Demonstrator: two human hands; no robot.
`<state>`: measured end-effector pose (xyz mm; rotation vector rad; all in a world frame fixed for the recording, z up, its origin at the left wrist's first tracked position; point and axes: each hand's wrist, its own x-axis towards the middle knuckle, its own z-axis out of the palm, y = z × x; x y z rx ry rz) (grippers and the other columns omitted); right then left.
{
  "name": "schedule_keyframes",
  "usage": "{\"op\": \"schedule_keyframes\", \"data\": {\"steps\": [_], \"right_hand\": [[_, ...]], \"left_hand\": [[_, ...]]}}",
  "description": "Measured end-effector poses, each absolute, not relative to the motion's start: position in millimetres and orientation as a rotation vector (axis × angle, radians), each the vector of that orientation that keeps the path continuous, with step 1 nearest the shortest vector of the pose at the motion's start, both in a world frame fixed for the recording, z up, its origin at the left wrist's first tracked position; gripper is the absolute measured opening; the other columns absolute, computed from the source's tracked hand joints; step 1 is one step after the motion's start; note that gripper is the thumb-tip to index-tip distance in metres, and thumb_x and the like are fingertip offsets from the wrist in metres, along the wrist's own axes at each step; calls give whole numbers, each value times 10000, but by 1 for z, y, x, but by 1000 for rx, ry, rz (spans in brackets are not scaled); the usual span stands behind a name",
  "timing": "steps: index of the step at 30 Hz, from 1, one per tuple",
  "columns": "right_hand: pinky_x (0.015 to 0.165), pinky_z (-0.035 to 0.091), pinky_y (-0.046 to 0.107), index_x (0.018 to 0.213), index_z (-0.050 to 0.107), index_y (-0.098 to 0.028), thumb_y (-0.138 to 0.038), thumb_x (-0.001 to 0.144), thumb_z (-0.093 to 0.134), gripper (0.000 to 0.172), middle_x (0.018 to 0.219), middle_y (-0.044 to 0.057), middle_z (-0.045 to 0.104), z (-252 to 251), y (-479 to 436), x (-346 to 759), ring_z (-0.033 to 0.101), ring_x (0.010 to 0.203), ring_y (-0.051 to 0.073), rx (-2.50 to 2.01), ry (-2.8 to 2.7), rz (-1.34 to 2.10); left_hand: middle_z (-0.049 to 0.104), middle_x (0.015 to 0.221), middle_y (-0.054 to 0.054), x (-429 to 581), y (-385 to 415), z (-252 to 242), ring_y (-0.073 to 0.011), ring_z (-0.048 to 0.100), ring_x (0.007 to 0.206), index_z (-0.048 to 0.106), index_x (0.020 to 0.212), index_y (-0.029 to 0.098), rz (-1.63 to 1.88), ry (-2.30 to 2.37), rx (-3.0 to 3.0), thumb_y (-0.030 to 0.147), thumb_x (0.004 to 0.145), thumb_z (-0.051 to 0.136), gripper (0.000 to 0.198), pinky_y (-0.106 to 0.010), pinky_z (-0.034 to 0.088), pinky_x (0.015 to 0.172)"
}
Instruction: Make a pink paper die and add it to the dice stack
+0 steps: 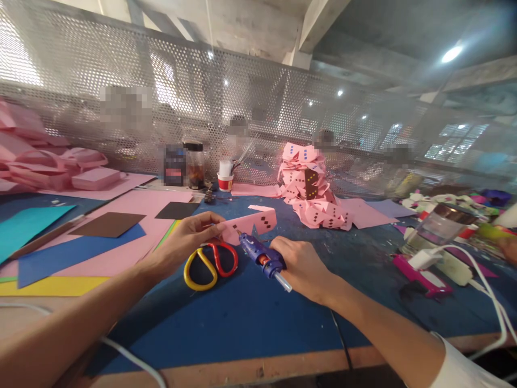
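My left hand [189, 238] pinches a pink foam cut-out [254, 223] with dark diamond marks, held just above the blue table [250, 318]. My right hand [301, 267] grips a purple glue gun [262, 258]; its nozzle touches the lower left edge of the cut-out. A clear glue stick pokes out of the gun's back end. Scissors with red and yellow handles [210, 264] lie on the table right under my left hand.
A heap of finished pink pieces [313, 196] stands behind. Pink, blue, yellow and brown foam sheets [81, 253] cover the left side. Jars and a cup [225, 180] sit by the perforated metal screen. A power strip [440, 264], white cables and a pink tool lie at right.
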<state>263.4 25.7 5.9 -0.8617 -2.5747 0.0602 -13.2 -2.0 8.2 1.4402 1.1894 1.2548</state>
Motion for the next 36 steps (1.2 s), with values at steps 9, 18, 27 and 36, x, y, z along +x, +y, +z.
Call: {"op": "schedule_keyframes", "data": {"steps": [9,18,27,36], "right_hand": [[619,278,267,842,471,-215,-165,851,565,107,819,-19,601,5,25,263,563,708,141,-854,-2569,77],[620,272,271,842,473,-215,-168,845,563,101,819,-18,604,7,25,263,572,713,144,-872,-2574,73],[616,273,275,833,469,-216,-169,844,568,111,807,-18,605,7,26,264,578,719,149,-876,-2588,56],[612,268,274,834,462,-217,-167,847,571,120,806,-20,610,7,25,265,581,718,149,-872,-2601,39]], "left_hand": [[703,840,-40,-14,-3,8,-196,659,775,689,931,180,1263,1209,1453,475,816,734,320,-340,531,764],[707,817,-41,-13,-3,9,-200,659,757,703,918,185,1276,1221,1454,485,792,749,329,-337,539,736],[704,835,-41,-13,-2,9,-196,655,772,696,929,185,1263,1212,1457,471,817,733,310,-337,531,754],[698,825,-26,-12,-3,10,-180,654,757,694,924,190,1268,1214,1436,471,813,739,305,-306,528,732]]}}
